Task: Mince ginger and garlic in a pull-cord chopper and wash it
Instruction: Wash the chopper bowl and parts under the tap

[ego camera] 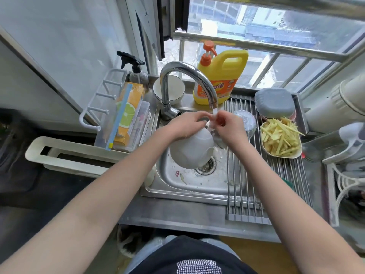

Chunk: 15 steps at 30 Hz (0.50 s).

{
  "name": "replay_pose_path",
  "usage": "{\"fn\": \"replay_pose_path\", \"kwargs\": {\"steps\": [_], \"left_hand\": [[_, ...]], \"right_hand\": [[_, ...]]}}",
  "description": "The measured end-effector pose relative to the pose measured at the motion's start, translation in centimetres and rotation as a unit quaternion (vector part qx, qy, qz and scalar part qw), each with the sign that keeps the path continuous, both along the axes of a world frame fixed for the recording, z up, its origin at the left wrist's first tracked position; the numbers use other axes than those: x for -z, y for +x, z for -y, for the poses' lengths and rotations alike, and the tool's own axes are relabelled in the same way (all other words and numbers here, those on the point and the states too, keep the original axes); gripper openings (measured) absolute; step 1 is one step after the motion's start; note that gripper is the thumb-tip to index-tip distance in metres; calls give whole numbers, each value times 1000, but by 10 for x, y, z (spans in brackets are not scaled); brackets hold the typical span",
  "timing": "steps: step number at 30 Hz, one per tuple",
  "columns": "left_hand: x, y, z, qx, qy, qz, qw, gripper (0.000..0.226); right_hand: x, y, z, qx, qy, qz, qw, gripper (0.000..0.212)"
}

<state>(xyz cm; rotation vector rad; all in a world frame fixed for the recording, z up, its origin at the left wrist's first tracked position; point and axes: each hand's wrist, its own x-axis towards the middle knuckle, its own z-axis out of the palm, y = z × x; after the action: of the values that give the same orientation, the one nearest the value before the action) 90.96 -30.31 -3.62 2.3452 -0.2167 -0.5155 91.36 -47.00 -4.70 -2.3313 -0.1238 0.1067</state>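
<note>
The person is washing the white chopper lid (191, 149) over the sink (197, 186), under the running tap (214, 104). The left hand (185, 125) is gripping it. The right hand (227, 123) fingers are pinching something small, maybe its cord. Next, I think, rinsing every side.

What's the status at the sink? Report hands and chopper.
Left hand grips white chopper part over sink. Right hand pinches a small piece under running faucet. Nothing in the way.
</note>
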Motion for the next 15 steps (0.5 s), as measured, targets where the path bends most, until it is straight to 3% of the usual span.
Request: {"fn": "replay_pose_path", "kwargs": {"steps": [4, 9, 12, 15], "left_hand": [[5, 11, 6, 14, -35, -50, 998, 27], [17, 13, 15, 25, -78, -76, 994, 35], [25, 9, 16, -29, -155, -140, 978, 39], [34, 5, 20, -93, -208, -168, 959, 26]], "right_hand": [[-4, -2, 8, -25, 74, -27, 997, 31], [-3, 2, 14, -87, 18, -5, 996, 20], [-3, 7, 20, -91, 16, -20, 996, 11], [-3, 13, 23, -67, 42, -71, 994, 10]]}}
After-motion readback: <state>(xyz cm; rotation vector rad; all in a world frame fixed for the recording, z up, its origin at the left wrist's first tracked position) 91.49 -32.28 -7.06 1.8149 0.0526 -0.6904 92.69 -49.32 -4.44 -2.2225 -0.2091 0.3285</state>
